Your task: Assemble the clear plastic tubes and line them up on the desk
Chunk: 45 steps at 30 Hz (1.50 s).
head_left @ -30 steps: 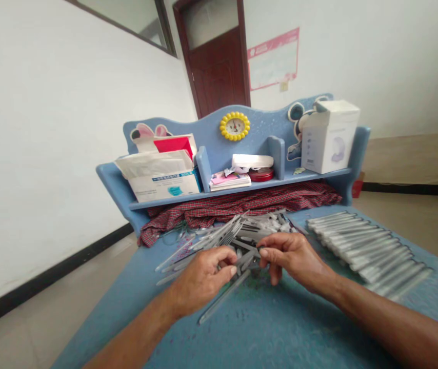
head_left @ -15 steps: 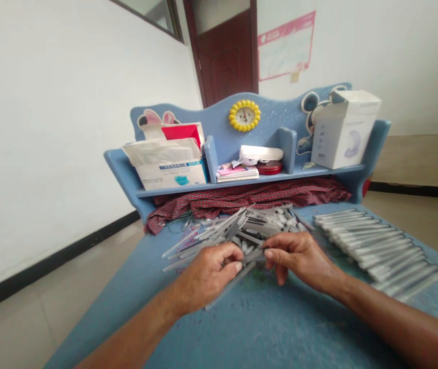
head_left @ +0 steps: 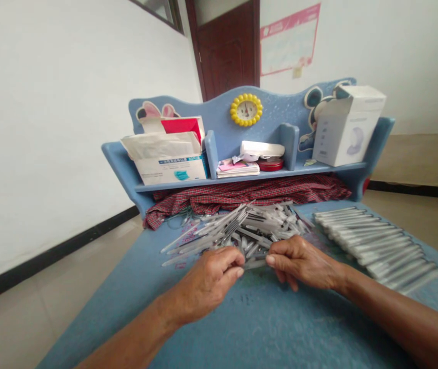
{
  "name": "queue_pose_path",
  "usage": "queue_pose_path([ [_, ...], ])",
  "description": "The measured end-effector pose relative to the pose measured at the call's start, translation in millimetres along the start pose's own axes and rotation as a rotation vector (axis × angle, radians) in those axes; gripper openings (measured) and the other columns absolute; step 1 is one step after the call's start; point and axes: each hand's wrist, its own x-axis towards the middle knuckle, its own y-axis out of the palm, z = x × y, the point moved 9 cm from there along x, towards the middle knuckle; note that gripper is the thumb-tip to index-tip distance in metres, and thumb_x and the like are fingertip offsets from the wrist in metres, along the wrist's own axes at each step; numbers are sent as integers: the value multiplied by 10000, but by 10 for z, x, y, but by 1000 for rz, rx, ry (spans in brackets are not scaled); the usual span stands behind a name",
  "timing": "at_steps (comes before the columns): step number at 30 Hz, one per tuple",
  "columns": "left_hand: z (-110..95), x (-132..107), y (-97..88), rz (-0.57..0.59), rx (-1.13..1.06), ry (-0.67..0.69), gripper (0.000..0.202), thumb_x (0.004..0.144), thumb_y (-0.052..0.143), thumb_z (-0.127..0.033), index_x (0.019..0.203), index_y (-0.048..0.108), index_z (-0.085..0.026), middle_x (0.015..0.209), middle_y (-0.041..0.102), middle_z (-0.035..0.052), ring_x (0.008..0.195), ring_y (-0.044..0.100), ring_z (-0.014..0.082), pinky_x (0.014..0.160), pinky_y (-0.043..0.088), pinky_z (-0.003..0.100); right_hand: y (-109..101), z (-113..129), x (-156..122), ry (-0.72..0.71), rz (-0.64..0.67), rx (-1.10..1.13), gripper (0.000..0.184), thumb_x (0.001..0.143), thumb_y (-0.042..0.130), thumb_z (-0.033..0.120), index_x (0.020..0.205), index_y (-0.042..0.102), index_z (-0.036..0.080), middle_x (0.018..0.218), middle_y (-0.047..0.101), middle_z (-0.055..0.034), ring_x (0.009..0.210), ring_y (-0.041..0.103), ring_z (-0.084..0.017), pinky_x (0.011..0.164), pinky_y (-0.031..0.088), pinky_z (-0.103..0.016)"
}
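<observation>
Room: white walls, a dark brown wooden door [head_left: 229, 46] and a pink-bordered poster [head_left: 288, 38] behind a blue painted desk.
Tabletop: the blue speckled tabletop [head_left: 265, 328] fills the lower half of the view, and both forearms reach in over its near edge.
Left hand: the left hand [head_left: 209, 282] lies knuckles up near the middle of the tabletop, fingers [head_left: 230, 259] curled in and thumb tip pressed to them, pinching the left end of a thin clear plastic tube [head_left: 255, 264].
Right hand: the right hand [head_left: 303, 264] faces it just beside, fingers bent under and grasping the tube's right end.
Tube: it lies almost level between the 2 hands, low over the tabletop at the near edge of the heap; whether it touches the surface cannot be told.
Heap: a loose pile of clear and grey plastic tubes [head_left: 242, 228] is spread criss-cross just behind the hands.
Row: a neat row of grey-white capped pens [head_left: 376, 241] lies side by side to the right, apart from the heap.
Cloth: a red plaid cloth [head_left: 250, 195] is bunched under the blue wooden shelf [head_left: 280, 173].
Shelf: a white-and-blue face-mask box [head_left: 173, 168] at left, a stack of pink papers [head_left: 238, 168] and a round red tin [head_left: 271, 164] in the middle, a tall white carton [head_left: 347, 133] at right.
Backboard: a small yellow flower-shaped clock [head_left: 246, 109] sits at its centre.
</observation>
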Motion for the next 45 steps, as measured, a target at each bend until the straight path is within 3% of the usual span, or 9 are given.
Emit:
queue_pose_path([
  [6,-54,-21,-37,-107,53,76,122,863,407,-188,879,527,-176,809,553,16,780,526,139,710,390,253,86,-182,23,199,-4,233,469,823,392,581,605,433,167,427,526,27,251,424,-72,265,264,-159],
  [10,-15,-9,-35,-97,25,17,100,850,426,-190,844,525,-184,773,554,-4,745,533,127,688,390,242,-70,-90,39,118,-67,153,479,837,358,586,731,511,145,526,571,6,339,512,-89,346,374,-182],
  [13,6,-6,-33,-93,7,-26,90,843,433,-196,828,520,-186,753,551,-13,725,532,123,673,387,238,-173,8,27,15,-99,70,368,807,495,512,842,531,147,618,577,11,421,544,-88,402,405,-186],
  [17,15,-8,-13,-87,-7,-39,97,844,428,-200,834,523,-183,753,552,-13,722,532,123,671,383,239,-118,52,10,-45,-71,-7,279,811,535,417,730,524,151,598,533,23,447,537,-79,420,400,-176],
  [25,36,-4,3,-82,-24,-59,93,834,445,-201,846,536,-187,771,565,-13,742,539,128,689,384,245,-51,-72,25,116,-39,108,496,858,304,584,698,485,151,515,561,0,347,516,-92,348,360,-180],
  [30,50,-13,-1,-89,-19,-71,92,833,450,-206,849,538,-184,774,570,-11,747,542,130,692,383,246,-85,14,27,7,-54,80,365,791,528,506,745,505,145,632,578,4,446,557,-82,416,404,-174],
  [36,48,-11,10,-78,-30,-65,102,836,446,-213,853,544,-188,778,576,-14,743,543,127,692,385,242,-62,-103,23,99,-33,60,501,853,330,580,652,478,145,502,547,6,333,502,-78,338,340,-167],
  [41,55,-1,5,-79,-22,-84,112,825,441,-204,841,550,-182,769,578,-7,728,545,133,683,394,252,-84,-44,34,53,-42,128,386,765,550,529,783,499,147,620,585,10,424,554,-85,400,409,-176],
  [45,27,-1,1,-86,-15,-54,115,832,428,-209,842,541,-188,767,577,-6,737,548,137,686,400,255,-46,-97,32,99,-12,75,475,831,393,575,647,472,143,516,548,8,352,510,-72,341,345,-155],
])
